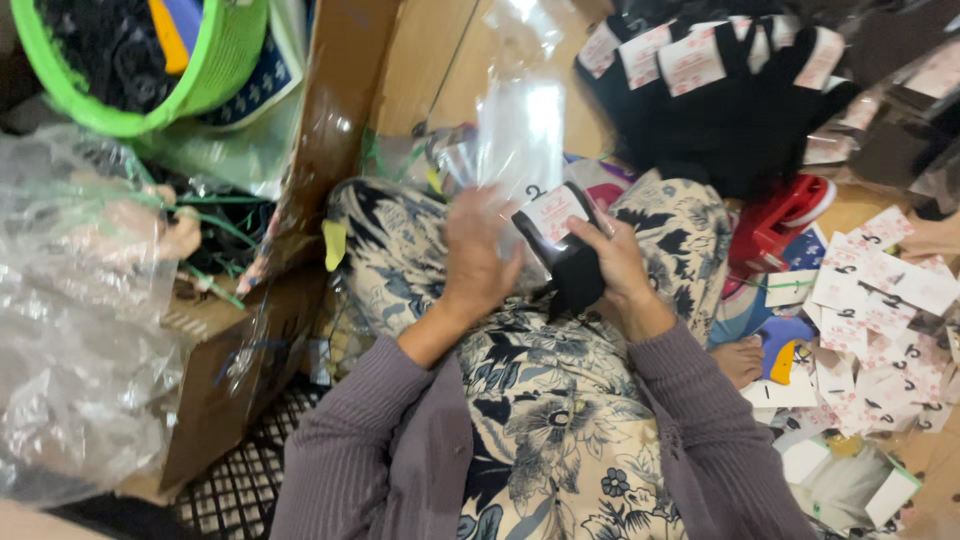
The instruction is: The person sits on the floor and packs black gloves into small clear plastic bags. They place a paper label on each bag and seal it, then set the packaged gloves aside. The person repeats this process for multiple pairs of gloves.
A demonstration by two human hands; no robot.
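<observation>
The person sits on the floor with patterned trousers [540, 400] across the lap, and everything here is placed relative to that lap. Just above it, the right hand [615, 260] has its fingers [590, 228] closed around a folded pair of black socks [570, 265] with a white paper label [552, 213] wrapped over the upper end. The left hand [475, 255], just beside it, grips the lower part of a clear plastic bag [520, 130] that stands up and away from the lap, its fingers curled on the film. The labelled end of the socks sits at the bag's lower edge, touching the plastic; whether it is already inside the opening is hard to tell.

By my reading, the step in hand is bagging: the socks are being fed into the sleeve. The next move would call for the left hand to keep the mouth spread while the right pushes the bundle in straight, so the label does not catch or crumple.

Right of the lap lie scattered white paper labels [880, 280] on the floor, with a red tool [785, 215] nearer the knee. Beyond the lap is a heap of labelled black socks [720, 100]. Left of it stands a cardboard box [230, 370] with crumpled plastic sheeting [70, 330], and farther off a green basket [215, 65].
</observation>
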